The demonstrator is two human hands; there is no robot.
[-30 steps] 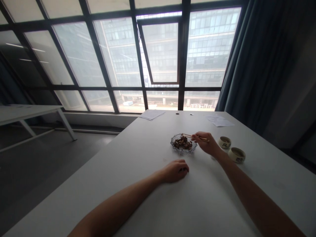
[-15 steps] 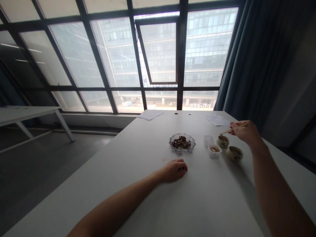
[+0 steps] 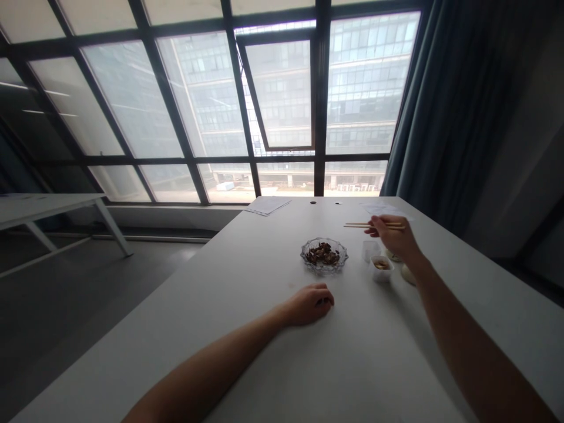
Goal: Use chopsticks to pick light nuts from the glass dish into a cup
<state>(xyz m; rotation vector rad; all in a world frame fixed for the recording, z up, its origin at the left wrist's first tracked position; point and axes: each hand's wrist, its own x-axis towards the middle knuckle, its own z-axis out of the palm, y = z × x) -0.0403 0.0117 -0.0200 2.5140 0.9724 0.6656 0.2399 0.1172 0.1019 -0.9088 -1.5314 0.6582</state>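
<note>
My right hand is closed on a pair of wooden chopsticks, held level above the table with the tips pointing left. Below and left of the tips sits a glass dish of dark brown pieces. Two small clear plastic cups stand under my right hand; the nearer one holds something pale. My right wrist hides most of two round ceramic cups. My left hand rests on the white table with its fingers curled under, nearer to me than the dish.
Sheets of paper lie at the table's far edge, more paper at the far right. A second white table stands to the left across open floor. Large windows are ahead, a dark curtain on the right.
My right hand went from the glass dish out to the right beyond the ceramic cups, then came back left; it is now above the plastic cups. My left hand has stayed put.
</note>
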